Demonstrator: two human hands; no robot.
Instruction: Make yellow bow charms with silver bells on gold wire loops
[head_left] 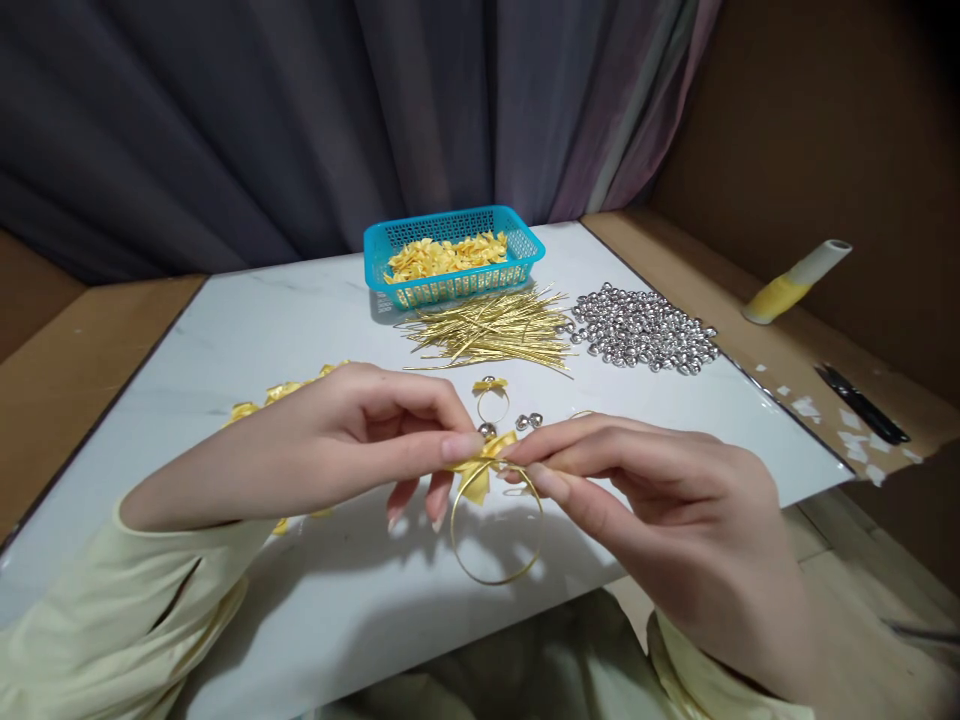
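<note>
Between both hands hangs a loop of gold wire (495,582), its ends meeting at a yellow ribbon bow (474,484) with a small silver bell (487,430) above it. My left hand (360,440) pinches the bow's left side between thumb and index finger, its other fingers curled below. The fingertips of my right hand (645,490) are closed on the wire at the bow's right side. Just beyond lies a finished-looking ring of wire with a bow and bell (491,390). Two loose silver bells (529,421) rest beside it.
A blue basket (381,262) of yellow bows stands at the back. Before it lie a heap of gold wires (495,330) and a pile of silver bells (645,328). More bows (281,390) sit behind my left arm. At right are a tape-wrapped tube (799,280), a black cutter (862,405) and paper scraps.
</note>
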